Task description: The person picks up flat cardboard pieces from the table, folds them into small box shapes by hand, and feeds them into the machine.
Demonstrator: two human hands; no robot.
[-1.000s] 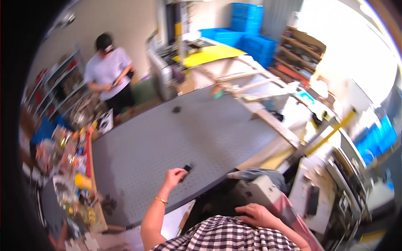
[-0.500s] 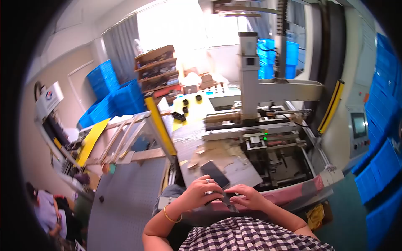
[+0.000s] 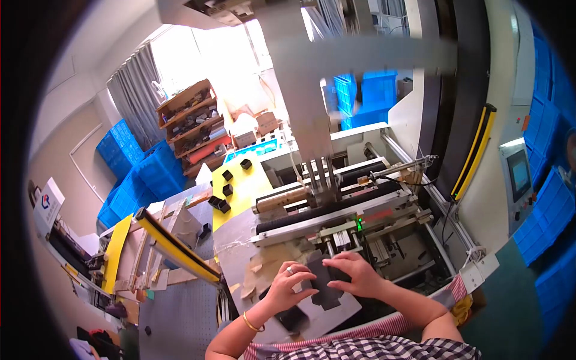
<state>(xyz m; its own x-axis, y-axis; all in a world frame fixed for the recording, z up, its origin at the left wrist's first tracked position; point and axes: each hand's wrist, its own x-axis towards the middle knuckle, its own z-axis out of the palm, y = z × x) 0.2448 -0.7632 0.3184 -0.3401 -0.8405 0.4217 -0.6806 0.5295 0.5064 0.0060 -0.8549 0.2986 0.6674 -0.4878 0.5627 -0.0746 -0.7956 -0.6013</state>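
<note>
A dark, flat cut-out sheet (image 3: pixel 326 289) with notched edges lies between my hands on the work surface. My left hand (image 3: pixel 291 289), wearing a ring, is at its left side with thumb and fingers apart. My right hand (image 3: pixel 358 276) reaches over its right edge, thumb and forefinger spread; I cannot tell how firmly the fingertips touch the sheet. Below my left hand lies a second dark piece (image 3: pixel 293 318). Torn brown paper (image 3: pixel 264 264) covers part of the surface to the left.
Ahead stands a machine with a grey vertical arm (image 3: pixel 303 102), rollers (image 3: pixel 282 203) and rails. Several black boxes stand on a yellow sheet (image 3: pixel 246 180). A yellow-black bar (image 3: pixel 177 246) rises at left, another (image 3: pixel 474 153) at right. Blue crates (image 3: pixel 159 168) are stacked behind.
My view has shifted. My hands have moved apart and the dark sheet now lies flatter between them. The machine's vertical arm looks larger and has shifted left in view.
</note>
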